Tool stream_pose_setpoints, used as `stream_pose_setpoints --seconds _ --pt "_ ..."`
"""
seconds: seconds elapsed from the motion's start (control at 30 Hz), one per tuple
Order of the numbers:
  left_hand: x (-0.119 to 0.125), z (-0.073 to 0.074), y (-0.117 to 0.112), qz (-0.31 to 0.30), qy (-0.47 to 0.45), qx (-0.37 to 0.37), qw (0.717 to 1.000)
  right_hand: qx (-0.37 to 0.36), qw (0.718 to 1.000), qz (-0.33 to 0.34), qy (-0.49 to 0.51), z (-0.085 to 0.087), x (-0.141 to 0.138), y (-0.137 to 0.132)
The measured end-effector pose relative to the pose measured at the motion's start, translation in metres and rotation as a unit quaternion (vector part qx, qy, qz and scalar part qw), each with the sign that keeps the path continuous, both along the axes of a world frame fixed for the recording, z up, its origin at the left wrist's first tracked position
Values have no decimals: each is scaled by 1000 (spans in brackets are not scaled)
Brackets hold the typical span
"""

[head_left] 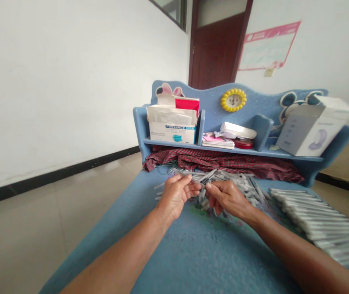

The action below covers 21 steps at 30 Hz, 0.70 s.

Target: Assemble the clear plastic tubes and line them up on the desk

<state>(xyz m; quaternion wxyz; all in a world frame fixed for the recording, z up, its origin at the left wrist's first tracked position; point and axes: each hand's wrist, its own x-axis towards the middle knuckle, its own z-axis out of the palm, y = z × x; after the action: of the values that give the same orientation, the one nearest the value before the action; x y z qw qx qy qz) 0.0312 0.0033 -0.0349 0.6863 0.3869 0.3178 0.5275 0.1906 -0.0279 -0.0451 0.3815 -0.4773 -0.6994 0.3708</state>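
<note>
My left hand (177,193) is closed with thumb and fingers together. Opposite it, my right hand (230,198) makes a pinch. Between their fingertips is a thin grey stick-like piece (203,185), small and partly covered, so its exact kind is unclear. Both hands are just in front of a loose pile of thin grey-white plastic sticks (248,185), which partly shows behind and between them. Off to the right, many similar slender grey-white sticks (318,220) lie side by side in a row.
The blue table (199,257) has a raised shelf at its back. On the shelf stand a face-mask box (172,132), papers (217,142), a round red tin (243,144) and a white carton (314,128). Checked dark-red cloth (223,161) lies beneath it.
</note>
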Motion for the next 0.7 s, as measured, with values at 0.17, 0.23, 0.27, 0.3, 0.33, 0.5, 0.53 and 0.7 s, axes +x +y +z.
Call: stream_pose_setpoints --seconds 0.17,0.23,0.27,0.3,0.33,0.5,0.53,0.7 --pt "0 0 0 11 6 -8 1000 7 998 -17 59 -2 -1 1" --pt "0 0 0 9 8 -6 1000 10 999 -14 33 -2 0 1" --pt "0 0 1 9 8 -5 1000 9 1000 -10 15 -1 0 1" --pt "0 1 1 10 7 -4 1000 6 1000 -9 7 -1 0 1" --pt "0 1 1 12 7 -3 1000 3 1000 -12 13 -1 0 1" --pt "0 -1 3 4 10 3 1000 -12 999 -2 52 1 -1 1" --pt "0 -1 3 1 10 3 1000 -26 999 8 46 1 -1 2" --pt "-1 -2 4 0 16 9 1000 -28 997 -3 72 1 -1 3"
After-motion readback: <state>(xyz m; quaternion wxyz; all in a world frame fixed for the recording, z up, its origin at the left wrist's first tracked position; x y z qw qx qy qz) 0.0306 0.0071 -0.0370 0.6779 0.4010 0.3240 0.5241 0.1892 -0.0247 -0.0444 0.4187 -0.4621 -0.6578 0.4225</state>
